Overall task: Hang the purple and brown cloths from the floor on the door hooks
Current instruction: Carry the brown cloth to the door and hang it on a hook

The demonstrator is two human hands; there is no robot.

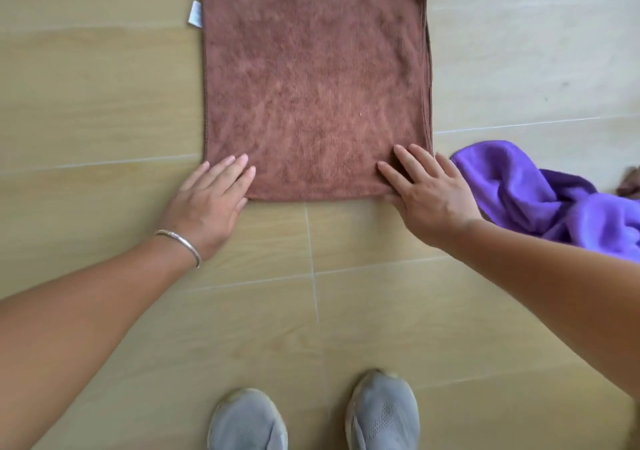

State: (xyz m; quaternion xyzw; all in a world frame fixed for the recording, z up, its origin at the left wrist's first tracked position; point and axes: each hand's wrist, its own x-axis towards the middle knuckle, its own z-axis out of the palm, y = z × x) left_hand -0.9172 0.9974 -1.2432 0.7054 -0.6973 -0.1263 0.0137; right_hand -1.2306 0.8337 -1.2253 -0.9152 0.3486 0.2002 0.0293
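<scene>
A brown cloth (311, 82) lies flat and folded square on the tan tiled floor, a white label (195, 14) sticking out at its far left edge. My left hand (207, 200) rests with straight fingers on the cloth's near left corner. My right hand (429, 190) lies flat on the near right corner, fingers straight. A purple cloth (554, 197) lies crumpled on the floor just right of my right hand, partly behind my right forearm. No door or hooks are in view.
My two grey shoes (311, 415) stand on the floor at the bottom edge, below the cloth. A scrap of another brown fabric (631, 186) shows at the right edge. Pale floor tiles (519, 34) lie to the far right.
</scene>
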